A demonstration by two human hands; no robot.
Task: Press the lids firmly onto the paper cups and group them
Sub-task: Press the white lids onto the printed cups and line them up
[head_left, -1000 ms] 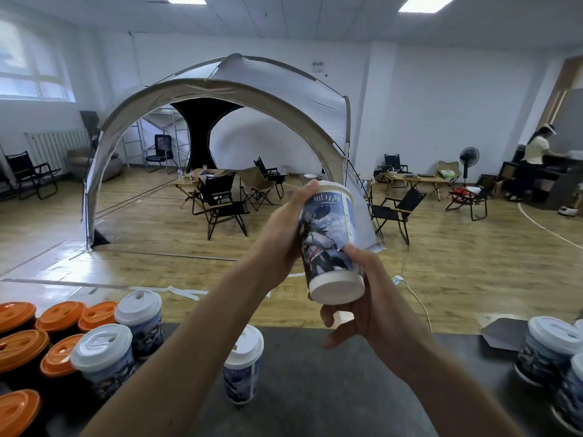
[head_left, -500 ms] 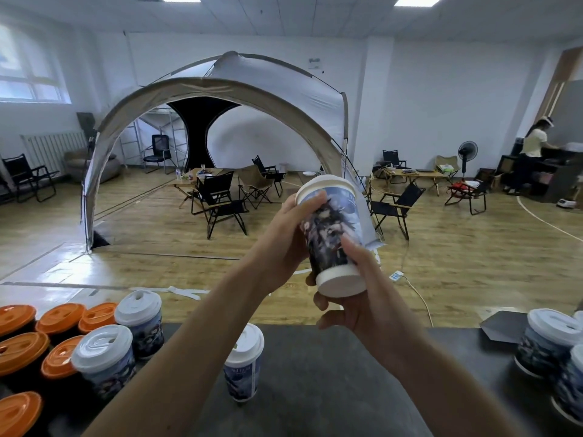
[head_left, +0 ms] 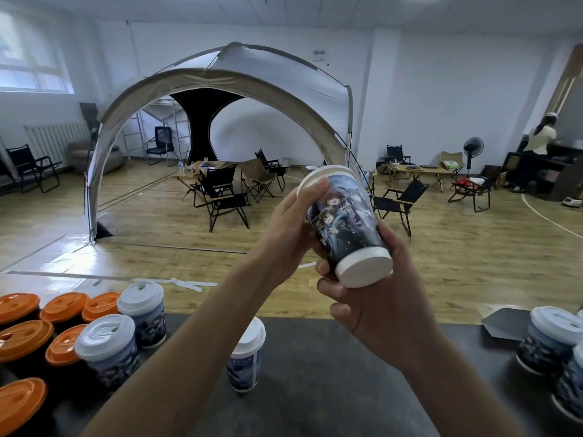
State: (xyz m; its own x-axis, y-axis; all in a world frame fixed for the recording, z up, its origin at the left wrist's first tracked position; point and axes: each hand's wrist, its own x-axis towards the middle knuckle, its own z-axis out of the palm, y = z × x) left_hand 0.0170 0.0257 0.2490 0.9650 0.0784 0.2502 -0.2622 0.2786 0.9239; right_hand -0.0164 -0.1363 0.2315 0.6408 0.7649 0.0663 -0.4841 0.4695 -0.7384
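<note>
Tilted further, paper cup (head_left: 345, 219) gripped by left hand (head_left: 291, 228) at rim, right hand (head_left: 378, 304) curled round base.

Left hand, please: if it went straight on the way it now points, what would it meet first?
The paper cup it already grips near the top end; the left hand points up and right into it. Beyond that, depth is unclear.

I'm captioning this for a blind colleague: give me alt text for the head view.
Two hands hold a tilted printed paper cup above a dark table, the left hand at its white lid, the right hand round its base. Orange-lidded cups and white-lidded cups stand on the table; a dome tent stands behind.
</note>
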